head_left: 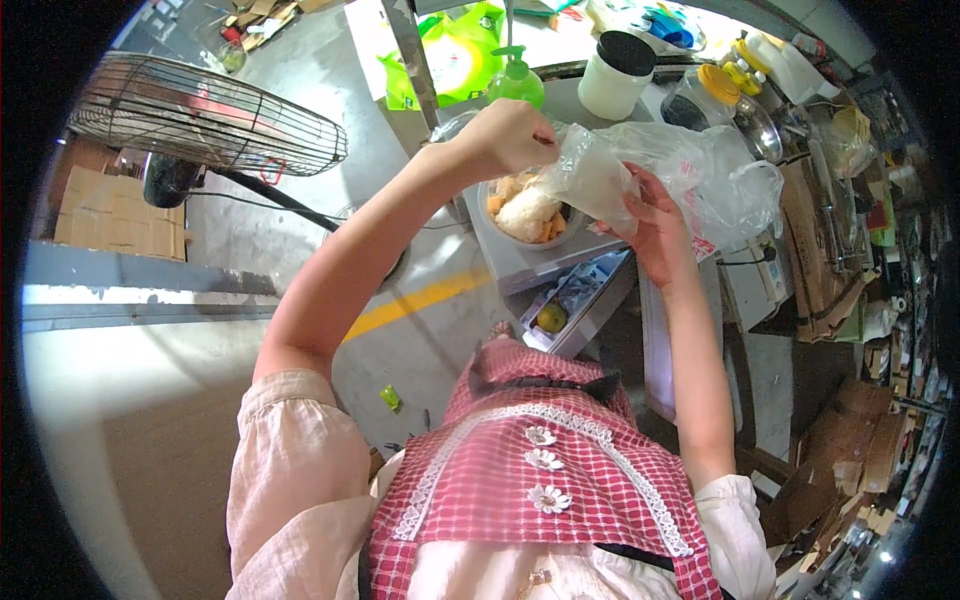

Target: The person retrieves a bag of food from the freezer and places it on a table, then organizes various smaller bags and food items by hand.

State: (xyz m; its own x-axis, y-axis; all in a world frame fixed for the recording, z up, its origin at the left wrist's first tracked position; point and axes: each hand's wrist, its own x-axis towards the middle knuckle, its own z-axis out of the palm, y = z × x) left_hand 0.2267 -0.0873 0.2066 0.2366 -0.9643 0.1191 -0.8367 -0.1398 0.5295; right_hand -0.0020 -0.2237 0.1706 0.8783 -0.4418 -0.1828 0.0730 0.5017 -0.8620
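A thin translucent plastic bag point(588, 172) is stretched between my two hands, above a grey worktop. My left hand point(508, 137) is a closed fist at the bag's upper left edge, its fingertips turned out of sight. On the other side, the fingers of my right hand point(655, 222) pinch the bag's lower right part. Just below lies a round, clear bowl point(578, 232) of food, partly covered by the bag and my left wrist. Inside it are a white, rice-like lump point(527, 214) and orange-yellow chunks point(553, 229).
A crumpled clear bag point(725, 185) lies right of my hands. Behind stand a green pump bottle point(516, 80), a black-lidded white jar point(616, 78) and a yellow-lidded jar point(703, 98). An open drawer below holds a greenish round fruit point(551, 317). A caged fan point(210, 115) stands left.
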